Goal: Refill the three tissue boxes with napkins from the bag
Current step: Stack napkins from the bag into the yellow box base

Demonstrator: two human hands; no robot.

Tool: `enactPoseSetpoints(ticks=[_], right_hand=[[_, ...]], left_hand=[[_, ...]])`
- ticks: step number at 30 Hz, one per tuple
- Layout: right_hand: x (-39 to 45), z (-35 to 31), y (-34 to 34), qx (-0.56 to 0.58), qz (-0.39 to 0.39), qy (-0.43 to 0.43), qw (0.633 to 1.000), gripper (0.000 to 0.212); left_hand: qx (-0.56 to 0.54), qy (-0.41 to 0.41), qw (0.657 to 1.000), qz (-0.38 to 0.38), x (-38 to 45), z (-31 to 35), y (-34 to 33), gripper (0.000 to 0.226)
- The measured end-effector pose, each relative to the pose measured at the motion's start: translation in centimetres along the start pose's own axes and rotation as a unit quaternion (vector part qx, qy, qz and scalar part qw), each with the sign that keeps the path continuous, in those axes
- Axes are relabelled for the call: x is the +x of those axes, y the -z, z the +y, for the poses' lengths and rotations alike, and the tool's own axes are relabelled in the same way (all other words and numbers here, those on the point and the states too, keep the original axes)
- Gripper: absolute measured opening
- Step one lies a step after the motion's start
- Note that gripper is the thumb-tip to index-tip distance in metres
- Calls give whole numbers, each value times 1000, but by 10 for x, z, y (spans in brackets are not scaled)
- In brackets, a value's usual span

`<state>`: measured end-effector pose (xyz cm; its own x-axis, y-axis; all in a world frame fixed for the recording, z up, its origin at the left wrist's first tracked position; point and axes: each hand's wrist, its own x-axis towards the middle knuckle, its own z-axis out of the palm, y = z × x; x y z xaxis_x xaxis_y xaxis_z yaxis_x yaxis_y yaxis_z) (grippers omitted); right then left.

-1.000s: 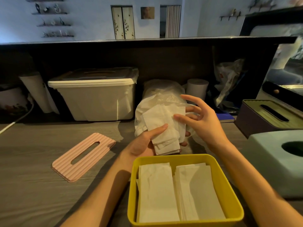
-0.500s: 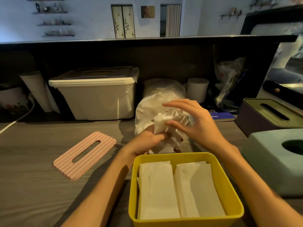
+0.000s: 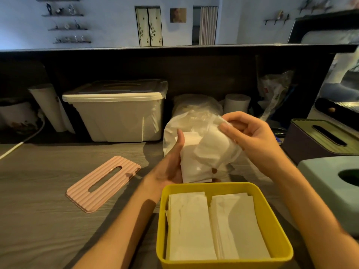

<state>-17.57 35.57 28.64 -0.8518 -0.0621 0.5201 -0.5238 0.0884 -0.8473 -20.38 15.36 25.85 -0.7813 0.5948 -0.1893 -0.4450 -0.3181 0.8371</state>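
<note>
Grey wood-grain bench (image 3: 38,191) runs under everything you need, with a dark back panel behind it. Your left hand (image 3: 171,164) is cupped under a folded stack of napkins (image 3: 192,158), thumb up along its left edge, at about 12 o'clock from the yellow tissue box (image 3: 279,235). Your right hand (image 3: 250,136) pinches the thin plastic bag (image 3: 194,121) with thumb and curled fingers, at 1 o'clock from that box; the film drapes over the upper right of the stack.

The yellow tissue box sits open just below your hands, already holding two side-by-side piles of napkins. Its pink ribbed lid (image 3: 103,183) lies at 9 o'clock, apart on the bench. A light green tissue box (image 3: 320,171) stands at 3 o'clock and a dark tissue box with a slotted lid (image 3: 322,136) at 2 o'clock; both are apparently yet to be filled.

To do this step well, peel the bag back and away while your left hand keeps the stack squeezed flat, so the folds stay aligned. Free the whole stack before lowering it, because clinging film could drag loose sheets out. Then square the edges and lay the stack on one pile, long side matching, without overfilling so the lid can seat.
</note>
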Motion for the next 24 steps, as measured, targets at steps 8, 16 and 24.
enactPoseSetpoints(ticks=[8,16,24], right_hand=[[-2,24,-27,-177,17,37,983,16],[-2,30,-27,-216,29,60,974,14],[-2,27,-21,-182,21,37,982,23]], left_hand=[[10,-38,999,-1,2,-8,0,63],[111,-46,993,-20,1,-9,1,17],[108,-27,994,-1,4,-12,5,35]])
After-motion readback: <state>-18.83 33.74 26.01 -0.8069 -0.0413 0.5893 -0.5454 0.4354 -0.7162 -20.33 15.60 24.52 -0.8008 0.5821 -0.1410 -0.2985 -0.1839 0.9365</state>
